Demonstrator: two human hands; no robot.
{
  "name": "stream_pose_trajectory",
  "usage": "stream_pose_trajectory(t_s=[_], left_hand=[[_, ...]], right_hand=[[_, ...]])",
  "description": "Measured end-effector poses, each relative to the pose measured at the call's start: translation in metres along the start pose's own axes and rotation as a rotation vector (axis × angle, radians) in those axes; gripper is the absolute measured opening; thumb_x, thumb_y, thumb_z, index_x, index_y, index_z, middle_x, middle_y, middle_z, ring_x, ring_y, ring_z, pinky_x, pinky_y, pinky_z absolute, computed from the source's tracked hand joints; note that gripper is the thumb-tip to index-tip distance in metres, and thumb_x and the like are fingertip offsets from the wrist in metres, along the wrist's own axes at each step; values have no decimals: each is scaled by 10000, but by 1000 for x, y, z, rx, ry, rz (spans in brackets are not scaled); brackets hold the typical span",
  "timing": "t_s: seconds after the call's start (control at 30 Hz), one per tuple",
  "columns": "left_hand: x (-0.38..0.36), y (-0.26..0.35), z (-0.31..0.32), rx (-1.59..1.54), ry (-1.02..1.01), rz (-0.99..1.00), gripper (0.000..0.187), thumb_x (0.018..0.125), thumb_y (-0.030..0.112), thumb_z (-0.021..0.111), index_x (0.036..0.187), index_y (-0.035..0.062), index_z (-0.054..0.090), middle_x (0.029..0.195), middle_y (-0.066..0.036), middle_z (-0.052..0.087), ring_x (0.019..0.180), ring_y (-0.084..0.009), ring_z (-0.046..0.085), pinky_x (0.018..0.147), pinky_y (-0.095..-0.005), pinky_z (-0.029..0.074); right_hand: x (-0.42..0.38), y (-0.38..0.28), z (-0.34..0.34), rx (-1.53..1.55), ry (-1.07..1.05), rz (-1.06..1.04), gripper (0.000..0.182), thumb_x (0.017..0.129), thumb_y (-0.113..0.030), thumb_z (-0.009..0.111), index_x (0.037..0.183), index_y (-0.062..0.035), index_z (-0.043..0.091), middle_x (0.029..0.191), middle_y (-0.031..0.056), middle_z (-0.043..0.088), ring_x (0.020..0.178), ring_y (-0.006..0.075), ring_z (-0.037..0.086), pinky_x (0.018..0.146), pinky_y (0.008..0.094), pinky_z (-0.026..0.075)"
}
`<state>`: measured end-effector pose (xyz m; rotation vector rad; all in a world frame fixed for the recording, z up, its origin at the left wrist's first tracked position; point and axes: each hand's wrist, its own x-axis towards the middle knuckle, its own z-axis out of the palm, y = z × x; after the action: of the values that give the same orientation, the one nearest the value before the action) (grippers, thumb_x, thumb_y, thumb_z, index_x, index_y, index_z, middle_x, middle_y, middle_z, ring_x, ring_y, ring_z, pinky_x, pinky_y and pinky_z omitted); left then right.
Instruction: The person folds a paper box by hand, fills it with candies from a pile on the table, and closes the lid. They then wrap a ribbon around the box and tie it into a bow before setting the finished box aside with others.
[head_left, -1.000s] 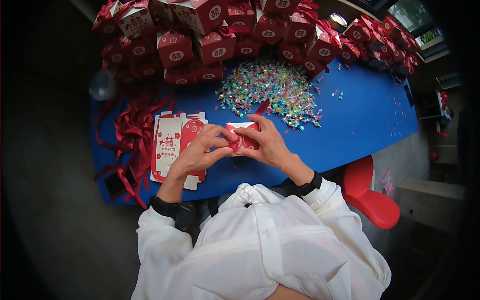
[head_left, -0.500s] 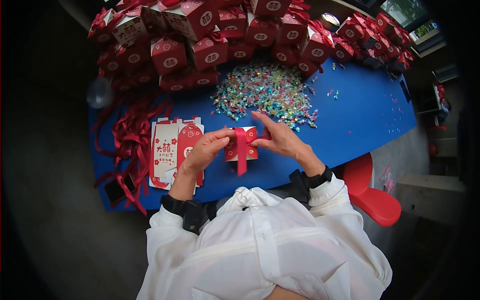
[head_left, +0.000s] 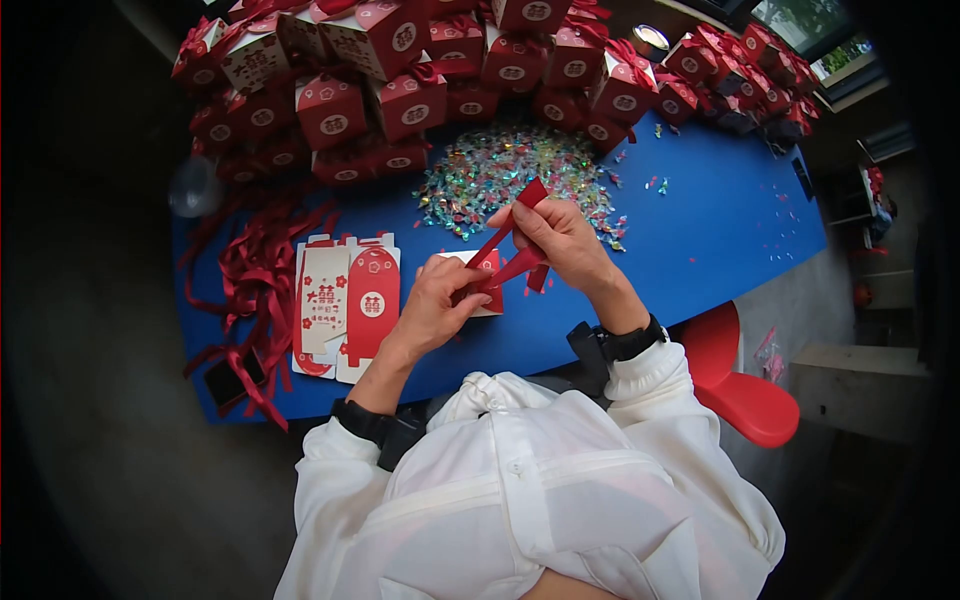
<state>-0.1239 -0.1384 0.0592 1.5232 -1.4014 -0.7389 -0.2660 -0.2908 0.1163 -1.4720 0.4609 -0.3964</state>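
Observation:
A small red and white gift box (head_left: 490,306) sits on the blue table in front of me, mostly covered by my hands. Dark red ribbon (head_left: 520,263) loops and crosses over it. My left hand (head_left: 432,300) is closed at the box's left side, its fingers pressing the ribbon where the strands meet. Up and to the right, my right hand (head_left: 560,245) pinches a raised strand between thumb and finger, its cut end sticking up above the fingertips. Another ribbon tail hangs below the right hand.
Flat unfolded boxes (head_left: 372,270) lie to the left, beside a heap of loose ribbons (head_left: 255,285). Behind is a pile of wrapped candies (head_left: 520,175). Finished boxes (head_left: 330,110) are stacked along the back. A red chair (head_left: 745,405) stands at the right.
My right hand has pulled a ribbon strand up and away from the box. My left hand has moved down over the box's front, where a ribbon tail hung before.

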Motion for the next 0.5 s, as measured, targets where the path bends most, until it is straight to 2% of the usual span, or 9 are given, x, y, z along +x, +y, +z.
stream_pose_trajectory(t_s=[0.03,0.13,0.27,0.33,0.4,0.43,0.5], left_hand=[[1,-3,3,149,29,95,245,756,99,702,1001,103,695,837,-40,604,859,-219,519,781,-341,367],[1,-11,7,234,38,136,182,736,106,714,916,123,698,816,-5,596,845,-213,515,794,-338,326],[1,-11,4,227,38,155,163,730,85,707,888,122,688,804,-5,596,855,-208,516,781,-337,331],[1,-12,2,93,52,157,151,759,69,678,898,124,692,793,-7,606,853,-199,524,779,-333,323],[0,-14,1,25,56,123,153,781,49,655,914,116,690,803,-8,620,845,-194,536,782,-331,344],[0,-15,0,-43,59,94,159,803,29,633,929,107,688,812,-8,634,837,-189,549,786,-328,365],[0,-21,-2,-165,50,28,161,832,12,605,948,92,682,831,-14,650,829,-174,574,786,-311,402]], right_hand=[[0,-1,-1,-3,2,-1,358,994,-325,475,1029,-34,680,599,-64,500,539,2,422,475,183,321],[-1,-2,-5,-19,-15,6,358,996,-320,473,1034,-32,681,591,-67,475,524,4,410,472,184,315],[-4,-2,-9,49,-13,20,373,1003,-309,452,1035,-8,671,610,-50,482,513,9,410,472,180,323],[-5,3,-13,69,-16,22,391,1010,-307,432,1033,6,665,615,-41,474,503,12,403,474,177,330],[-4,12,-15,116,-45,38,380,1014,-301,422,1126,2,621,651,-32,498,519,11,412,473,175,338],[-3,15,-14,119,-47,40,380,1014,-301,422,1126,2,621,651,-32,498,519,11,412,473,175,338],[-5,21,-8,285,-31,74,400,1002,-301,451,1242,7,536,698,-25,521,584,16,453,525,167,369]])
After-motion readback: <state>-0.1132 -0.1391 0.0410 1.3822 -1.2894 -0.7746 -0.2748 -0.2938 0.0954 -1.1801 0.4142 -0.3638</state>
